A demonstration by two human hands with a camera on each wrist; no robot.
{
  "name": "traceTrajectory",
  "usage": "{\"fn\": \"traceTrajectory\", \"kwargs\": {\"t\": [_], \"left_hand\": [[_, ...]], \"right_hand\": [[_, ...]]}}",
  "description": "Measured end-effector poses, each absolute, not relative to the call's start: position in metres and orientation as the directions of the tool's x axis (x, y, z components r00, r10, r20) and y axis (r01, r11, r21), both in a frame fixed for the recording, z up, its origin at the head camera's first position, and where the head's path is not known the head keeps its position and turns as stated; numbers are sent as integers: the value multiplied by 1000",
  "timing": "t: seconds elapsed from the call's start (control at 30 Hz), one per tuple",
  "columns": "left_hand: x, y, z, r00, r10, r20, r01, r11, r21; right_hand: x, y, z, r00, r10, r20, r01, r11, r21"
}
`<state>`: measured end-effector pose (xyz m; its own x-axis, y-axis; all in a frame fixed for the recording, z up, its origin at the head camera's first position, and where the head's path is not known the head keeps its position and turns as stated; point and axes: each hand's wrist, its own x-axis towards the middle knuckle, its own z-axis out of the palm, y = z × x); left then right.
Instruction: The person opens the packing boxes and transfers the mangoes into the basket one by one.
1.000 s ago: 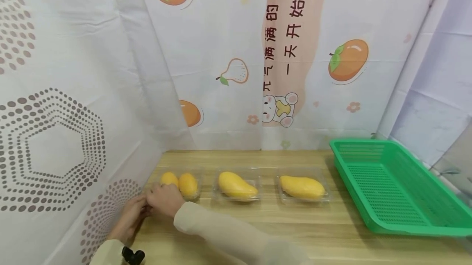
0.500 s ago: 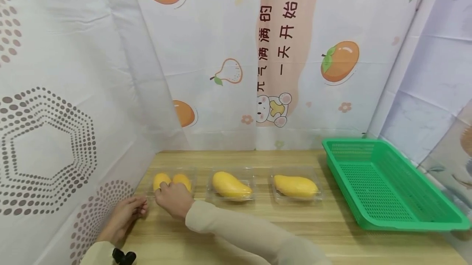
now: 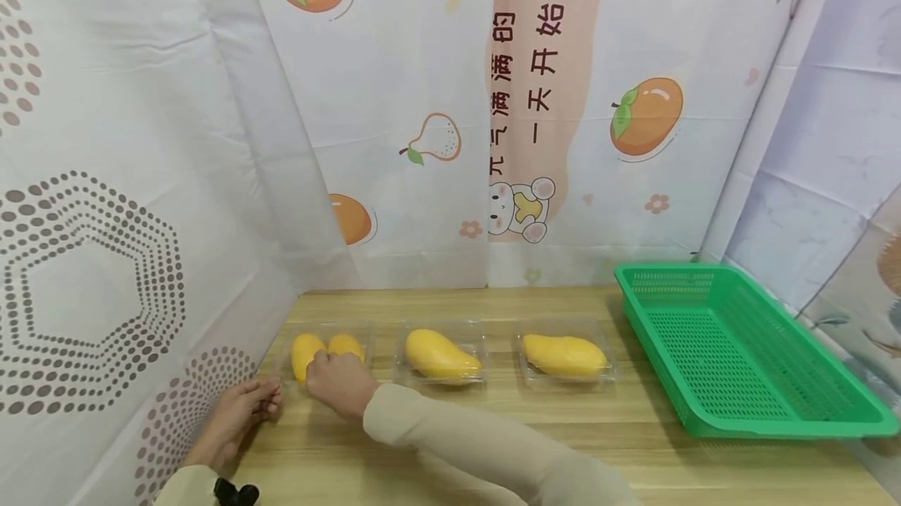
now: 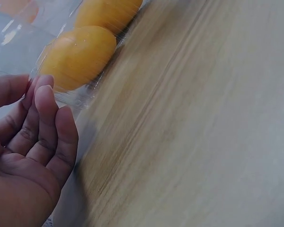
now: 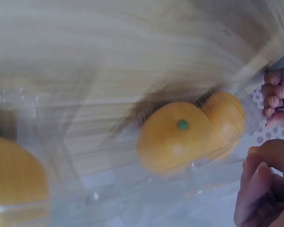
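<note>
In the head view, a clear plastic box [image 3: 373, 332] at the table's left end holds two yellow mangoes [image 3: 305, 353], one with a green stem spot in the right wrist view. My left hand [image 3: 244, 410] is at the box's near left corner. Its thumb and forefinger pinch the edge of clear, streaked plastic film [image 4: 12, 40], as the left wrist view shows. My right hand [image 3: 341, 382] is bent over the front of the same box, fingers curled and partly covering the right mango. In the right wrist view its thumb and forefinger meet beside the film; what they hold is unclear.
To the right stand two more clear boxes, each with one mango: one in the middle [image 3: 439, 353], another farther right [image 3: 563, 355]. A green slatted basket [image 3: 725, 420] stands at the right end. Printed curtains [image 3: 394, 271] close off the back and sides of the wooden table [image 3: 436, 451].
The hands, close together at the box's left corner a second ago, are now apart. My right hand has moved right across the box front; the left stays near the corner. The head view has shifted slightly.
</note>
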<state>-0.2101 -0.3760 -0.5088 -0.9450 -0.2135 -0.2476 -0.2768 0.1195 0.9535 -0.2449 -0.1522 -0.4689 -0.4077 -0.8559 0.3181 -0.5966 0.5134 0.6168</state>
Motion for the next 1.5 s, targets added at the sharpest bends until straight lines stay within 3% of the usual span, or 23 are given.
{"fn": "traceTrajectory", "kwargs": {"t": [0.37,0.57,0.9,1.0,1.13,1.3,1.5], "left_hand": [[-208,-373,-506,-940,-241,-240,-275,122,954],[-208,-372,-504,-941,-233,-244,-279,129,952],[-206,-374,-502,-947,-219,-235,-270,148,951],[-206,-374,-503,-947,-220,-234,-270,153,951],[-205,-375,-504,-948,-220,-228,-266,160,951],[-205,-375,-505,-951,-208,-227,-260,147,954],[-205,-376,-503,-951,-216,-222,-259,162,952]], "right_hand": [[-250,-149,-449,-490,-819,298,-656,571,493],[-249,-142,-455,-455,-843,288,-649,536,540],[-252,-134,-470,-449,-832,326,-612,552,566],[-255,-135,-468,-480,-816,322,-639,577,509],[-261,-137,-461,-570,-757,321,-674,653,345],[-267,-137,-452,-632,-713,303,-697,694,179],[-275,-129,-429,-583,-714,388,-727,671,144]]}}
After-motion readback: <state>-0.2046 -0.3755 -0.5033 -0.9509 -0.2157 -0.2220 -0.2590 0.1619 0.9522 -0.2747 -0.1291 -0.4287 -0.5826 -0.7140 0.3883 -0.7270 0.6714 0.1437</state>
